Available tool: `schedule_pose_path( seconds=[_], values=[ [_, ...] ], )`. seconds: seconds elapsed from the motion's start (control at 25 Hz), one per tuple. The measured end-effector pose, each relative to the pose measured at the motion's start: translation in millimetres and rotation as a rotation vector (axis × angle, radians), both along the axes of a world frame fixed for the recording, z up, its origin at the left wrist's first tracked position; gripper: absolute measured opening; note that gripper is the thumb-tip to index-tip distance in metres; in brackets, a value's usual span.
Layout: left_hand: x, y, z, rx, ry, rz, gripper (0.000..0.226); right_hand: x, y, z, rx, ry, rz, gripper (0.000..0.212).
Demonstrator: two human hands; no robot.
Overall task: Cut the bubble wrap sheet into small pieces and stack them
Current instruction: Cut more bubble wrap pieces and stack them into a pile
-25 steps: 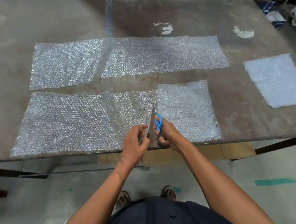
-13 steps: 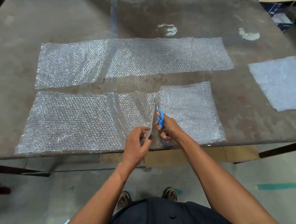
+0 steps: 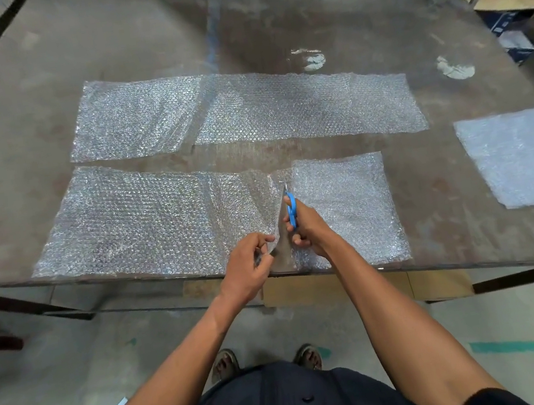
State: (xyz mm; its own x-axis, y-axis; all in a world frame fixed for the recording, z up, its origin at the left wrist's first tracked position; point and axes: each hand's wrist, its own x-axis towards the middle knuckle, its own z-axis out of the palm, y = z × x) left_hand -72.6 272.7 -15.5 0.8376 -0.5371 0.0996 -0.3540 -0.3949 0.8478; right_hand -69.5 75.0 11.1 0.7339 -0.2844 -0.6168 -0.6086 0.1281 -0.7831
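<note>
While lying flat along the near edge of the metal table (image 3: 317, 14), near strip of bubble wrap (image 3: 143, 220) split most of the way across by a cut. Beyond it, a second long strip (image 3: 279, 110); far right, a stack of cut pieces (image 3: 522, 160). Left hand (image 3: 250, 263) pinching the lifted cut edge. Right hand (image 3: 307, 224) curled through blue scissors (image 3: 291, 210), blades in the slit.
</note>
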Motion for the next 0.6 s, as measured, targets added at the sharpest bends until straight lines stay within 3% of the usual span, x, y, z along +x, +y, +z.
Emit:
schedule_pose_path(
  seconds=[0.44,0.52,0.6],
  values=[
    [-7.7,0.2,-1.6,0.000,-0.022,-0.012,0.025,14.6,-14.6,25.8,-0.056,-0.039,-0.067,0.041],
    [-7.4,1.4,-3.5,-0.013,-0.015,-0.011,0.016,8.7,-24.3,35.7,-0.269,-0.102,-0.019,0.048],
    [-6.7,1.2,-3.1,-0.020,-0.032,0.008,0.024,-2.6,-36.2,37.9,-0.638,-0.144,0.074,0.050]
  ],
)
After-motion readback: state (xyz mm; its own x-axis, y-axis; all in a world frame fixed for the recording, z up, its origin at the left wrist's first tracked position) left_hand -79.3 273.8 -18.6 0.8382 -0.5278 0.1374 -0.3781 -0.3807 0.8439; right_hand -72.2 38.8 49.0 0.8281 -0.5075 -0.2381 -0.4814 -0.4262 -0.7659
